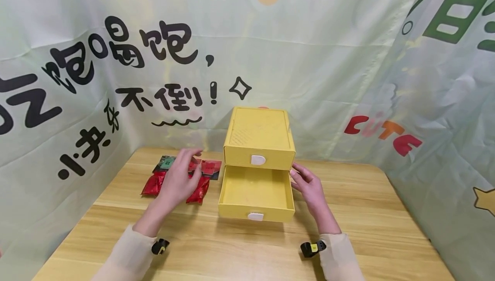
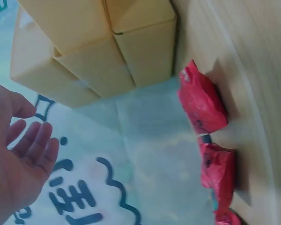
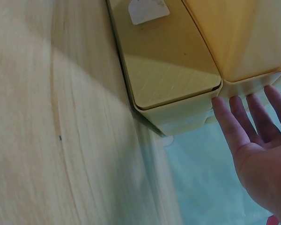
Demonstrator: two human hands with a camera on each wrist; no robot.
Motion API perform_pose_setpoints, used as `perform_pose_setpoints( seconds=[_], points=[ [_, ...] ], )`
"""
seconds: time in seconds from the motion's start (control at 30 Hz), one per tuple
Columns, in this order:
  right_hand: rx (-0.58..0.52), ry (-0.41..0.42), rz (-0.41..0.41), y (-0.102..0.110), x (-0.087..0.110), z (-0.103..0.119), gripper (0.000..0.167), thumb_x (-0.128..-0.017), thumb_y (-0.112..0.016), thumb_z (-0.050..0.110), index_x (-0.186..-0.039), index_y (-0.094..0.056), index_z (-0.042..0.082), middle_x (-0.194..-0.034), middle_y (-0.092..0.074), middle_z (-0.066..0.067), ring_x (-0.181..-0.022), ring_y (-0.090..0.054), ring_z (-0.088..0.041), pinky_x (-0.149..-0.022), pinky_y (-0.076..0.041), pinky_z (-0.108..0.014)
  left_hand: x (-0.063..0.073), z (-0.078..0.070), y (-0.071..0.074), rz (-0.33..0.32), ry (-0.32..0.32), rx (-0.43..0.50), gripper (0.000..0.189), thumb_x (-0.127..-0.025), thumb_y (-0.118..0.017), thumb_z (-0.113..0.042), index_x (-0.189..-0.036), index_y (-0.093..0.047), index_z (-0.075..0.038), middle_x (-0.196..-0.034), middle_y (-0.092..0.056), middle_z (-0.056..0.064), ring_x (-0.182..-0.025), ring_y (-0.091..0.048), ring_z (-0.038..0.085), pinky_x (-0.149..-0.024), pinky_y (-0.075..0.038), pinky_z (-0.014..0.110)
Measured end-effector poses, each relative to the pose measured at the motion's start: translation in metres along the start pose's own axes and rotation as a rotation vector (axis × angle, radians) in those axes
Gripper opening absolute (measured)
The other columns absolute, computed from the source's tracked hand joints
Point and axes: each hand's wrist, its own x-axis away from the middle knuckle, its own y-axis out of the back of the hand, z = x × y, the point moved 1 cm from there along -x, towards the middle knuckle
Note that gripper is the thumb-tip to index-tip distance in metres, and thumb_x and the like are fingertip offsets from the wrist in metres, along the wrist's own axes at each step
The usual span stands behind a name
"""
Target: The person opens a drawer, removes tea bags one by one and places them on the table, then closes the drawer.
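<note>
A yellow drawer box (image 1: pixel 260 132) stands on the table with an upper drawer shut and a drawer below it (image 1: pixel 257 186) pulled out, showing a bare inside. My left hand (image 1: pixel 179 180) hovers left of the box, over several small packets, with fingers loosely bent and nothing in them. Red packets (image 2: pixel 203 98) lie below that hand; one shows at its right in the head view (image 1: pixel 199 190). At the box's right side is my right hand (image 1: pixel 309 186); in the right wrist view its extended fingertips (image 3: pixel 220 104) are at the box's side wall, apparently touching it.
Flatter packets, one green (image 1: pixel 167 162) and one red (image 1: pixel 210 167), lie behind the red ones. A printed cloth (image 1: pixel 328 79) hangs behind and beside the wooden table (image 1: pixel 348 203). The pulled-out drawer juts toward the person.
</note>
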Motion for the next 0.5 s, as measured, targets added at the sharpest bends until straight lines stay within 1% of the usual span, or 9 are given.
perform_pose_setpoints(
  seconds=[0.07, 0.1, 0.2, 0.3, 0.4, 0.5],
  points=[
    [0.001, 0.000, -0.004, 0.000, 0.000, 0.000, 0.048, -0.104, -0.064, 0.016, -0.146, -0.054, -0.006, -0.147, -0.054, -0.026, -0.105, -0.066, 0.001, -0.088, -0.059, -0.025, 0.001, -0.006, 0.002, -0.027, -0.083, -0.026, 0.046, -0.090, -0.071, 0.004, -0.135, -0.058, 0.000, -0.124, -0.060, 0.015, -0.097, -0.064, 0.025, -0.066, -0.058, 0.039],
    [0.000, 0.000, -0.004, 0.000, 0.000, 0.000, 0.048, -0.104, -0.065, 0.015, -0.146, -0.054, -0.006, -0.147, -0.054, -0.026, -0.105, -0.066, 0.001, -0.088, -0.059, -0.025, 0.002, -0.009, 0.003, -0.038, -0.123, -0.041, 0.046, -0.090, -0.071, 0.003, -0.134, -0.058, 0.001, -0.125, -0.060, 0.016, -0.098, -0.064, 0.026, -0.067, -0.059, 0.039],
    [-0.004, 0.000, 0.001, 0.001, -0.001, 0.000, 0.049, -0.105, -0.064, 0.016, -0.147, -0.053, -0.006, -0.148, -0.053, -0.026, -0.105, -0.066, 0.001, -0.089, -0.059, -0.026, 0.003, -0.017, 0.005, -0.060, -0.250, -0.075, 0.043, -0.090, -0.067, 0.000, -0.132, -0.059, 0.003, -0.126, -0.060, 0.020, -0.104, -0.065, 0.031, -0.077, -0.061, 0.042],
    [-0.003, -0.002, 0.005, 0.001, -0.001, 0.000, 0.050, -0.105, -0.064, 0.018, -0.147, -0.052, -0.006, -0.149, -0.053, -0.026, -0.106, -0.066, 0.002, -0.090, -0.059, -0.025, 0.003, -0.026, 0.006, -0.063, -0.382, -0.094, 0.038, -0.094, -0.059, -0.005, -0.130, -0.061, 0.005, -0.126, -0.061, 0.021, -0.108, -0.064, 0.034, -0.087, -0.059, 0.046],
    [0.003, -0.004, 0.005, 0.001, 0.000, 0.000, 0.049, -0.105, -0.064, 0.018, -0.147, -0.053, -0.005, -0.149, -0.053, -0.024, -0.106, -0.065, 0.002, -0.089, -0.059, -0.025, 0.003, -0.037, 0.004, -0.067, -0.517, -0.118, 0.037, -0.097, -0.050, -0.010, -0.129, -0.064, 0.005, -0.125, -0.064, 0.020, -0.107, -0.065, 0.034, -0.089, -0.059, 0.045],
    [0.001, -0.004, 0.006, 0.001, 0.000, 0.000, 0.049, -0.105, -0.064, 0.017, -0.147, -0.053, -0.005, -0.149, -0.053, -0.023, -0.106, -0.066, 0.001, -0.089, -0.059, -0.025, 0.005, -0.049, 0.001, -0.060, -0.633, -0.165, 0.038, -0.098, -0.049, -0.010, -0.130, -0.066, 0.003, -0.125, -0.066, 0.017, -0.108, -0.066, 0.033, -0.090, -0.059, 0.044]
  ],
)
